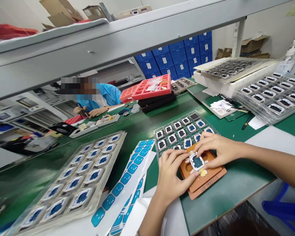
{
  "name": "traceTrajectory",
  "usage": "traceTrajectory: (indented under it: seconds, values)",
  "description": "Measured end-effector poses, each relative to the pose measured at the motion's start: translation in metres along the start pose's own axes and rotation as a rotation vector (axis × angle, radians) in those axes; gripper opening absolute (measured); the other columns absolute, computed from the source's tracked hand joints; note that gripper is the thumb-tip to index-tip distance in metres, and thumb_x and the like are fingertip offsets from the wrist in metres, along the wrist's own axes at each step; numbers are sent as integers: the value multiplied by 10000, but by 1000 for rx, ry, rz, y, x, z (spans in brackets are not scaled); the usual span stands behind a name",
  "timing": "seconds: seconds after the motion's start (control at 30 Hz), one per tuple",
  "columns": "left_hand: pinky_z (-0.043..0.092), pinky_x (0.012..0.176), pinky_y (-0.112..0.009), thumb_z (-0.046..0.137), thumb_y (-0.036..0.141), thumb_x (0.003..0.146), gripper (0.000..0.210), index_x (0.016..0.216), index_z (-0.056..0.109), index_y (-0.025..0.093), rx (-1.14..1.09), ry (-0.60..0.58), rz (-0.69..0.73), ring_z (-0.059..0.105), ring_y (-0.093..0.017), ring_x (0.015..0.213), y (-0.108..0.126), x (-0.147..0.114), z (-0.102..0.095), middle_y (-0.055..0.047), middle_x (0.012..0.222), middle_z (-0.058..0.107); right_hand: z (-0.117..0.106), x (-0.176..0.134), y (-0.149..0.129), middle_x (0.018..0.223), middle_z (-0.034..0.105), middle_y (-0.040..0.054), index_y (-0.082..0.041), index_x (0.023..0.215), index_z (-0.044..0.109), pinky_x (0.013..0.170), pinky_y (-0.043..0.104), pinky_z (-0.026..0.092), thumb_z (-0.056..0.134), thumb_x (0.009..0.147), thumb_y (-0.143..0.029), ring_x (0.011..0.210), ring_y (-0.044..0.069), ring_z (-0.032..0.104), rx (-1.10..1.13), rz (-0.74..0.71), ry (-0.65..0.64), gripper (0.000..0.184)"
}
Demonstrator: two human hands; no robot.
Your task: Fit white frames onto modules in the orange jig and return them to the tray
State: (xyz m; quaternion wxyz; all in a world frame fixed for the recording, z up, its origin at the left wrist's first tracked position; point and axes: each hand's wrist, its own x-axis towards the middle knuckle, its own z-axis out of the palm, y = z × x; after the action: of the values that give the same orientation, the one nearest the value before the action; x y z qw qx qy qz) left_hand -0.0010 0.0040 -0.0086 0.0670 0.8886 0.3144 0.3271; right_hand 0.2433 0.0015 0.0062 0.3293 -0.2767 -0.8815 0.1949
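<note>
On an orange fixture block (207,186) lies a small white rounded-square frame (197,162) with a dark blue-green face. My left hand (170,172) reaches in from the left, fingertips and thumb closed at the frame's edge. From the other side, my right hand (215,149) grips the same frame between fingers and thumb. A yellow tab (203,172) sticks out by the frame's lower edge. Just behind the block stands a clear tray (158,133) of similar frames, some with black centres and some with blue. Left of my hands lie sheets of blue rounded-square stickers (126,178).
Another tray of frames (121,139) is at the left. Trays are stacked at the right (263,113), near a pen (247,121) and a pump bottle (286,60). Red trays (151,90) sit at the back. A person in blue (110,93) works across the bench. A shelf beam (137,32) runs overhead.
</note>
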Motion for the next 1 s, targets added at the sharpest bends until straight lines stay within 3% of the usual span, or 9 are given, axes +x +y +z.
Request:
traceTrajectory:
  seconds: [0.27,0.37,0.53,0.67,0.77,0.87,1.0]
  values:
    - [429,894,-465,702,480,812,360,1075,675,236,-1,21,-6,500,-275,1038,1,-1,2,-78,1086,672,-5,1,1,1124,720,67,-190,984,748,848,380,410,728,843,-435,914,218,523,33,38,-54,283]
    - [421,914,-474,688,473,826,349,1077,663,232,-3,0,-19,487,-279,1057,1,-1,2,-82,1112,664,-3,0,1,1116,720,61,-184,980,740,856,380,404,719,852,-397,913,213,523,36,42,-50,250]
    - [400,983,-508,684,447,830,314,1047,619,230,-60,-182,-103,452,-290,1145,3,-2,3,-77,1255,604,6,-2,7,993,723,64,-166,850,708,808,367,418,768,751,-283,884,219,520,13,26,-16,164]
    - [388,1014,-518,683,458,842,314,1025,600,217,-161,-131,-145,437,-291,1183,-1,-4,7,-93,1269,585,7,0,9,996,720,52,-182,933,693,819,368,426,759,760,-309,889,215,522,26,-16,4,224]
    - [354,1068,-527,671,525,848,432,1182,601,260,-240,-122,-113,407,-297,1246,-6,-6,8,-103,1332,537,4,0,9,1004,687,61,-195,1074,651,840,377,440,753,752,-309,921,223,527,30,-6,-6,357]
    - [310,1110,-548,629,613,840,653,1419,459,363,-271,-179,-59,354,-317,1312,-9,-7,6,-98,1439,427,8,-2,11,1024,614,73,-192,1114,593,868,395,476,770,694,-272,963,234,539,72,50,18,463]
    - [293,1113,-588,594,650,843,724,1487,360,417,-233,-249,-80,332,-345,1330,-8,-7,4,-95,1486,355,19,-5,19,1107,496,63,-194,1130,527,949,390,517,783,692,-281,1039,200,576,340,131,50,515]
